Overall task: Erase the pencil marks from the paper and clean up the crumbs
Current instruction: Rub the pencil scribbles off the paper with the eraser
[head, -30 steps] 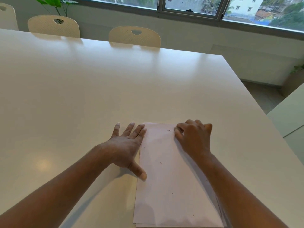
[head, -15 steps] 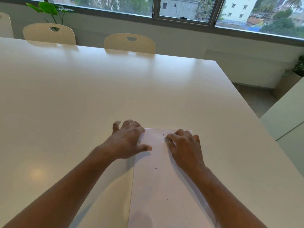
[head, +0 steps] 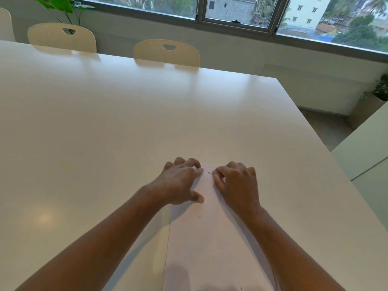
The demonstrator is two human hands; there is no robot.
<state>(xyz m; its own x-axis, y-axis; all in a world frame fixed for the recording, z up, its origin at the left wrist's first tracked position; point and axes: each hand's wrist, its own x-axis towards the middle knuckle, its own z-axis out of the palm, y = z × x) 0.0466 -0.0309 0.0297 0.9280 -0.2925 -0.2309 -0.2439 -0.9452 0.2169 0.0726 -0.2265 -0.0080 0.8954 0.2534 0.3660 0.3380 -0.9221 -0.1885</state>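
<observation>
A white sheet of paper [head: 206, 238] lies lengthwise on the white table [head: 105, 133] in front of me. A few dark crumbs lie on the sheet, one near its far edge [head: 209, 172] and one mid-sheet [head: 199, 216]. My left hand [head: 180, 182] has its fingers curled at the paper's far left corner, with the thumb on the left edge. My right hand [head: 237, 183] is curled over the far right corner, fingertips on the sheet. Anything inside either palm is hidden. No eraser shows.
Two cream chairs [head: 63, 37] [head: 167, 52] stand at the table's far side under the window. The table's right edge [head: 327, 148] runs close to my right arm, with another pale surface [head: 365, 152] beyond it. Potted plants stand at the far left and far right.
My left hand went from lying flat on the paper's left edge to curled fingers at its far corner. My right hand slid slightly left. The view tilted up.
</observation>
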